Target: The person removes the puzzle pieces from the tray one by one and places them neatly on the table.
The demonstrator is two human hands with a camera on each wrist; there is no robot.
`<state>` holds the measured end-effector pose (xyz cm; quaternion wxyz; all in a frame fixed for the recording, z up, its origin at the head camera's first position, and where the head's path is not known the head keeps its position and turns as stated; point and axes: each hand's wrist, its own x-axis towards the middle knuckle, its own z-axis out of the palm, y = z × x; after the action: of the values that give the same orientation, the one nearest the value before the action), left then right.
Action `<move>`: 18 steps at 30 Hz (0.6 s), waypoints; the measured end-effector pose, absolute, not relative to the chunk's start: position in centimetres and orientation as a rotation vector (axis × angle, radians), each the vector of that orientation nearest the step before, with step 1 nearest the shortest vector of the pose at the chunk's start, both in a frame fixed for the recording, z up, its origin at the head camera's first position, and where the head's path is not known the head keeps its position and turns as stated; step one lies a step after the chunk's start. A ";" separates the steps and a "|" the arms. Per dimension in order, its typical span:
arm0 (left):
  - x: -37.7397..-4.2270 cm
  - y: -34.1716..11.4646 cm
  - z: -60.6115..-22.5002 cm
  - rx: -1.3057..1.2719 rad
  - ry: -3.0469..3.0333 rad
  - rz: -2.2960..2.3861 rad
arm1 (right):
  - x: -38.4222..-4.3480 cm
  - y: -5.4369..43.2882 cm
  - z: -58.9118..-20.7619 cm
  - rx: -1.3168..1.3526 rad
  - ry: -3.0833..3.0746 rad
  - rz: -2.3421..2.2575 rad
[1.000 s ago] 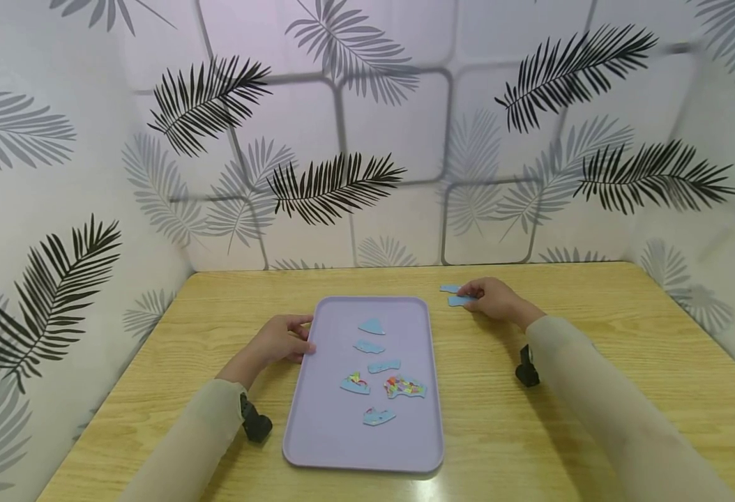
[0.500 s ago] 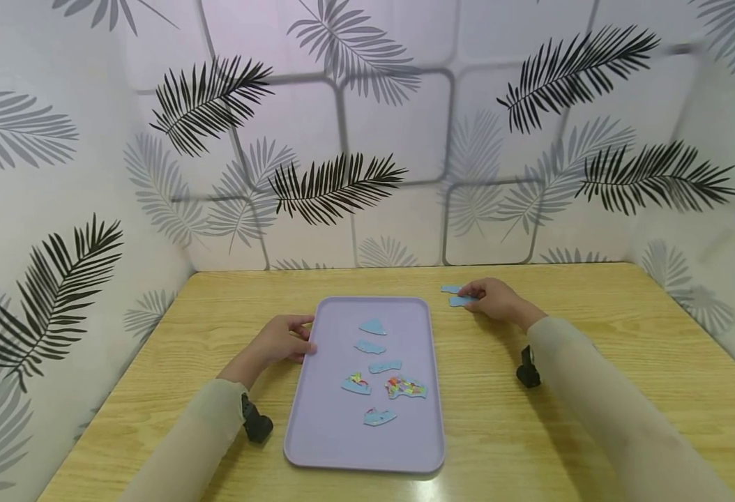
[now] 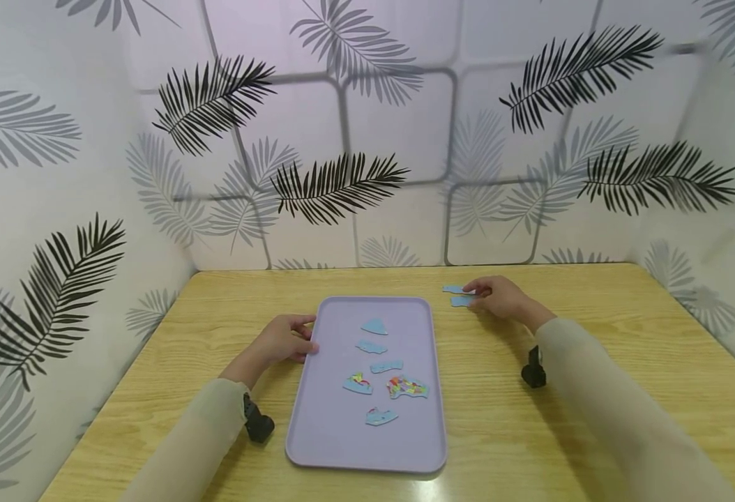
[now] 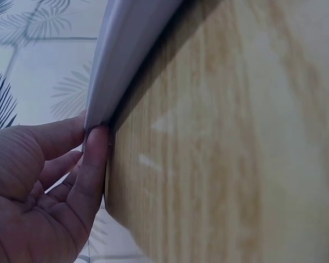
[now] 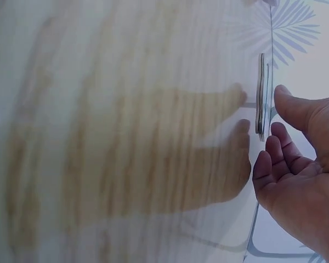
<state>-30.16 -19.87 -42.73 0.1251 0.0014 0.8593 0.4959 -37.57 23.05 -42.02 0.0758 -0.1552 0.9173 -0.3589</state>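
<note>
Left hand (image 3: 282, 338) on the lilac tray (image 3: 336, 446) at its left rim — grip narrow, thumb on one side of the edge, fingers curled on the other; left wrist view has the digits right at the rim, close to the counter (image 3: 499, 432); right hand (image 3: 498, 298) at the far side, just off the tray's far right corner; thumb and fingers spread moderately, nothing in the grasp.

Two flat light-blue pieces by its fingertips: far loose piece (image 3: 452, 288) and near loose piece (image 3: 461, 301), side by side on the counter, both partly behind the hand; right wrist view shows them edge-on with a gap to the thumb tip — contact elsewhere, cannot tell.

Tray lies flat, six pieces in it, spaced apart; from the far end: blue wedge (image 3: 375, 326), wavy blue piece (image 3: 370, 346), blue strip (image 3: 386, 366); then blue-edged colourful piece (image 3: 358, 383) left of the larger multicolour piece (image 3: 407, 387); nearest, blue piece with reddish marks (image 3: 381, 417).

Leaf-print wall (image 3: 399, 223) behind; pale sleeves (image 3: 618, 411) on both arms.
</note>
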 end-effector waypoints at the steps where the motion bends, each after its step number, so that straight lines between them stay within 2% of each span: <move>1: -30.2 -19.8 -42.7 0.002 2.504 1.445 | -37.5 23.0 -42.0 -0.467 2.746 -1.084; 18: -30.2 -19.8 -42.7 -0.004 2.508 1.434 | -35.1 21.4 -42.0 -0.532 2.675 -1.261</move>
<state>-30.16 -19.85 -42.73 0.1257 -0.0013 0.8612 0.4924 -35.13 21.36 -41.98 0.0684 -0.1768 0.8882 -0.4186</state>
